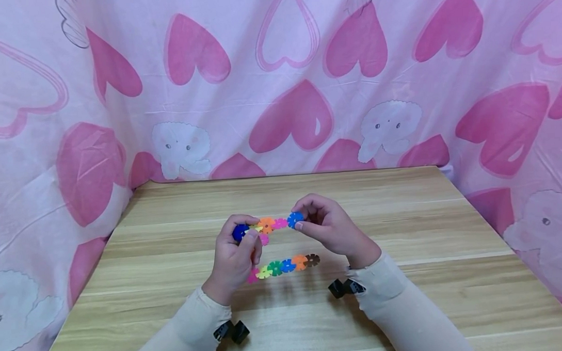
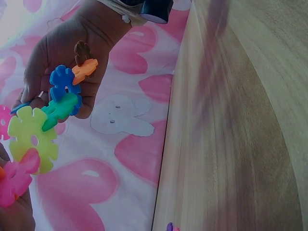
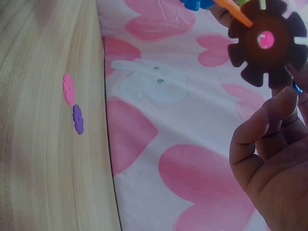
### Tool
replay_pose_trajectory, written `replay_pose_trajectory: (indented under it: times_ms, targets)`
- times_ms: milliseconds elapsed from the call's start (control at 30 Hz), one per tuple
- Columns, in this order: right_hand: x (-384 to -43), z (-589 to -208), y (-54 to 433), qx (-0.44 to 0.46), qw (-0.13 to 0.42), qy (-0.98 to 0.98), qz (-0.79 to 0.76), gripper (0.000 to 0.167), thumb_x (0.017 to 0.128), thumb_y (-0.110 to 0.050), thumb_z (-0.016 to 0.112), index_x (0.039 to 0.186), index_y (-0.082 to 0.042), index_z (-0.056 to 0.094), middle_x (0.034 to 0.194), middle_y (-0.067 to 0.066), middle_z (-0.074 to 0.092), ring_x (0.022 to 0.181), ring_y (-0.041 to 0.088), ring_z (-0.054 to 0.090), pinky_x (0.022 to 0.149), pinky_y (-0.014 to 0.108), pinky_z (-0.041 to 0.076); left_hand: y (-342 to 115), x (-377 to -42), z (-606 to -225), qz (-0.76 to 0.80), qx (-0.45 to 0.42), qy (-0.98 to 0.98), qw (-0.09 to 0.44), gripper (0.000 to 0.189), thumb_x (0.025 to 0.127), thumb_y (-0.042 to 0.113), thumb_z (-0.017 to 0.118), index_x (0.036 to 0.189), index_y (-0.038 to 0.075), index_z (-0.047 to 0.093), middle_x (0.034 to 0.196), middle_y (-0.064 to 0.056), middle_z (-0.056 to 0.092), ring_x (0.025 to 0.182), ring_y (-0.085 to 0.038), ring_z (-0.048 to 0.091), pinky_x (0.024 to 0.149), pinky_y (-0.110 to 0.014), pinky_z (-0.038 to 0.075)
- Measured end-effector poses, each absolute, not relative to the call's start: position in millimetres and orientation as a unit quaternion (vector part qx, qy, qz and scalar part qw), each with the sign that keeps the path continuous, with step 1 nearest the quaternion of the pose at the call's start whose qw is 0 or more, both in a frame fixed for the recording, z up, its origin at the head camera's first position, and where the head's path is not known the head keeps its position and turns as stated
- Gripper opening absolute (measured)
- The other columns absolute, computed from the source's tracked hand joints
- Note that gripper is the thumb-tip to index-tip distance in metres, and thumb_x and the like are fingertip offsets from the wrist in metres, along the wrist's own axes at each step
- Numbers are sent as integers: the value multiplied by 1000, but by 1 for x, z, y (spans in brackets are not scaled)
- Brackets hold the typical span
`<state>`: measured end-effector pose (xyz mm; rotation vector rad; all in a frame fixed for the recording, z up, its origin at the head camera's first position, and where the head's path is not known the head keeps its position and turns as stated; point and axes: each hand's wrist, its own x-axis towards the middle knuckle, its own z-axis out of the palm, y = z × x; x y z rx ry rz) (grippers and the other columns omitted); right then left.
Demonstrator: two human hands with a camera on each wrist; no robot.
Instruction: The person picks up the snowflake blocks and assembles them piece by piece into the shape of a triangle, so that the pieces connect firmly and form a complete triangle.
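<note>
Disc chain, one: hangs between the hands above the table. Left hand pinches one end, right hand the other. Risk: a sideways tug could unslot it.

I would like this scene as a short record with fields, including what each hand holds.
left hand: grips the chain near the dark blue disc
right hand: pinches the blue disc
lower row, head view, left to right: pink, yellow, green, blue, orange, brown
on table, right wrist view: pink disc, purple disc
background: heart-print cloth
</note>
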<state>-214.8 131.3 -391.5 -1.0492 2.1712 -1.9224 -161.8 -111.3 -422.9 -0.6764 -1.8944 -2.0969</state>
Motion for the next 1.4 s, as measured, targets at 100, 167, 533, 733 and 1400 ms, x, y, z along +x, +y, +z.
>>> replay_pose_trajectory:
  times_ms: [100, 167, 533, 733, 1400]
  targets:
    - [-215, -392, 132, -338, 27, 702, -626, 20, 97, 4, 68, 117, 0, 66, 97, 12, 64, 79, 24, 61, 71, 26, 57, -111, -162, -423, -717, -235, -646, 118, 16, 107, -1, 47, 122, 0, 53, 65, -10, 50, 48, -21, 50, 48, -28, 52]
    - [-215, -393, 132, -340, 28, 701, -627, 20, 97, 4, 68, 117, 1, 65, 97, 11, 64, 80, 24, 61, 71, 26, 58, -111, -162, -423, -717, -237, -644, 118, 17, 106, -1, 47, 122, 0, 53, 65, -10, 50, 48, -21, 50, 47, -28, 52]
    - [-211, -393, 127, -346, 29, 695, -630, 19, 98, 1, 70, 116, -1, 66, 97, 16, 65, 78, 17, 62, 70, 26, 58, -110, -161, -425, -715, -252, -642, 115, 17, 106, -3, 46, 122, -1, 52, 64, -10, 49, 47, -20, 49, 44, -29, 49]
    - [-208, -392, 124, -345, 15, 696, -629, 21, 96, 8, 68, 115, 1, 65, 97, 15, 66, 78, 17, 63, 70, 26, 59, -110, -160, -425, -715, -269, -635, 114, 17, 106, -4, 45, 123, -2, 49, 64, -10, 47, 46, -19, 47, 43, -29, 48]
    - [-231, -402, 136, -258, 24, 746, -614, 31, 107, -11, 59, 138, -4, 62, 104, 15, 70, 80, 25, 64, 76, 31, 58, -113, -163, -421, -725, -232, -639, 114, 14, 111, 4, 45, 123, -3, 48, 64, -11, 48, 46, -18, 49, 42, -26, 48]
